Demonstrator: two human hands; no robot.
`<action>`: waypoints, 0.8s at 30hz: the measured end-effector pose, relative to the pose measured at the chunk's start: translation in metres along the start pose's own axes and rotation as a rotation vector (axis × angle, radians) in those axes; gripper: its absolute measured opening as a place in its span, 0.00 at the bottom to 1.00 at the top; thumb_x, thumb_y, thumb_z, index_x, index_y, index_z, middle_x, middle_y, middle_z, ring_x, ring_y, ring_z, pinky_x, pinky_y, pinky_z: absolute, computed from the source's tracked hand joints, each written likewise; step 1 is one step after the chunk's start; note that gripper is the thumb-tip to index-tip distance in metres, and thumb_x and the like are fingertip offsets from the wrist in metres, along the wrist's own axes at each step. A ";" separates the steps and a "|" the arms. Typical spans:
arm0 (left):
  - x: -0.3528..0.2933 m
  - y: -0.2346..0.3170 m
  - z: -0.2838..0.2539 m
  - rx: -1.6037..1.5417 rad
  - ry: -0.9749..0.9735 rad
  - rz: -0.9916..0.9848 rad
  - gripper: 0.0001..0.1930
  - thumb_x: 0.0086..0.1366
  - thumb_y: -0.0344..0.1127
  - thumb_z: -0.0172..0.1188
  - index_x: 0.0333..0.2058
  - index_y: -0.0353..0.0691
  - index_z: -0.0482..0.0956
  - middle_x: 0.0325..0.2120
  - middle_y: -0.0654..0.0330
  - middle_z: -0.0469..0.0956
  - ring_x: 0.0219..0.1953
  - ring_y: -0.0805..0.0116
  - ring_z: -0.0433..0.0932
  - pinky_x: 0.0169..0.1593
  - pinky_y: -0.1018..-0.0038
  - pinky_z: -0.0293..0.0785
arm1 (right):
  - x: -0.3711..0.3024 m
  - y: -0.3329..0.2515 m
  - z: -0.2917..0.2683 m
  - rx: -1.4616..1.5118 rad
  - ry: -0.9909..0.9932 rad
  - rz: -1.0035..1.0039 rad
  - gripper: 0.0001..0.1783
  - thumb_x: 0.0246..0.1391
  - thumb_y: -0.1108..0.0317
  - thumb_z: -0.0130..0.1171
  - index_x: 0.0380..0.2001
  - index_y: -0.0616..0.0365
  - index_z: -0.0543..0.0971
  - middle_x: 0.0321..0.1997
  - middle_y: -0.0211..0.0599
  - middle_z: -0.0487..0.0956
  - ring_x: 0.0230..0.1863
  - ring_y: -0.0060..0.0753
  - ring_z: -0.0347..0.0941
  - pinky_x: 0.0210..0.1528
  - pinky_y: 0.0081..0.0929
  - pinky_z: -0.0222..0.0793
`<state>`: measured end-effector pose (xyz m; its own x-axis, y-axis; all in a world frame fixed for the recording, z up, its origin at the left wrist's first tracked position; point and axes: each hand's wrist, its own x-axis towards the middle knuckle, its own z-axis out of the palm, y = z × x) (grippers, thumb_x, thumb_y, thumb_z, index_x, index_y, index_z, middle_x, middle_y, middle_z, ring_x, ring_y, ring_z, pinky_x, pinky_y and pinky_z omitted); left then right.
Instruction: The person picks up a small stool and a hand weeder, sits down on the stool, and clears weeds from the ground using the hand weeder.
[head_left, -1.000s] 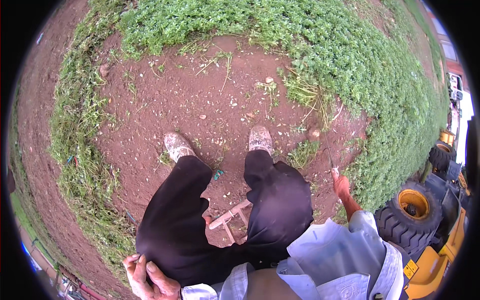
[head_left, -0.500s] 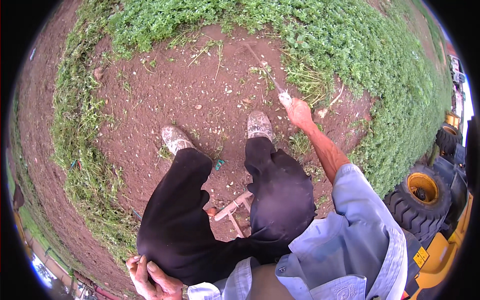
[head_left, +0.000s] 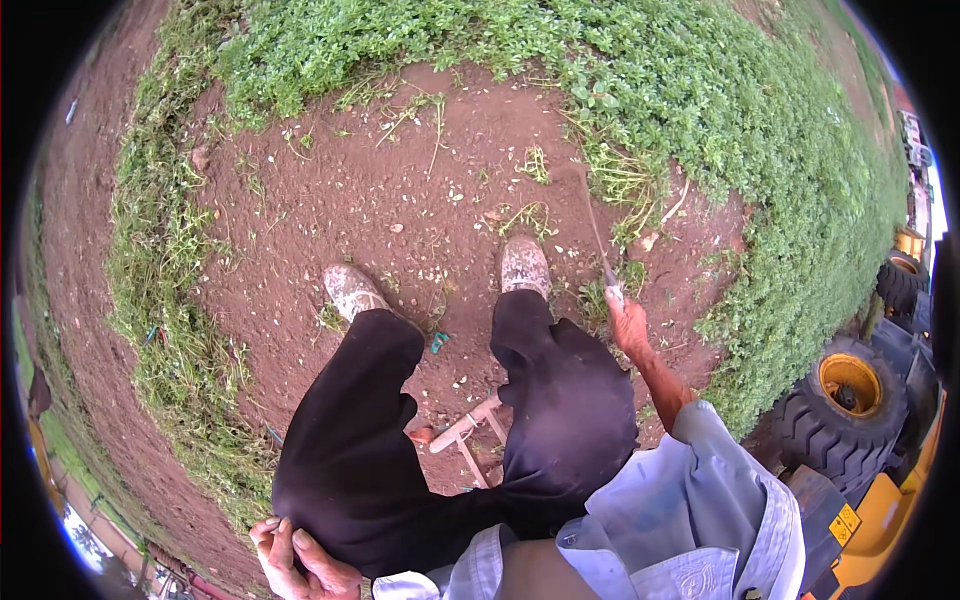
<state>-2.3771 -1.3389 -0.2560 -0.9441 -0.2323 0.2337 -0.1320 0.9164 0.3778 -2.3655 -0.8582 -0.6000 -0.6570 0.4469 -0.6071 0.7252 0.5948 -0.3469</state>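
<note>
My right hand is shut on the handle of a long thin blade that points away from me over the low green weeds beside my right shoe. My left hand rests low behind my left thigh, its fingers curled against the black trouser leg; whether it holds anything is unclear. I sit with both legs spread on bare red earth, my left shoe planted to the left.
A pale wooden stool frame shows between my legs. Thick green ground cover rings the dirt patch at the top and right. A yellow machine with large black tyres stands close at the right edge.
My right arm swung out forward with the blade over the weeds, then drew back toward my right shoe. The left hand stayed behind my thigh.
</note>
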 end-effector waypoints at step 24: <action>0.005 0.006 0.001 0.044 -0.029 0.029 0.10 0.65 0.28 0.55 0.39 0.24 0.79 0.36 0.47 0.79 0.43 0.53 0.75 0.52 0.61 0.70 | 0.026 -0.023 0.009 -0.098 0.014 -0.036 0.39 0.58 0.34 0.47 0.33 0.67 0.79 0.32 0.65 0.78 0.40 0.65 0.76 0.43 0.51 0.69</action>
<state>-2.3828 -1.3341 -0.2534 -0.9559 -0.1968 0.2181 -0.1170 0.9361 0.3317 -2.3973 -0.8666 -0.6139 -0.6859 0.4328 -0.5850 0.6775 0.6732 -0.2963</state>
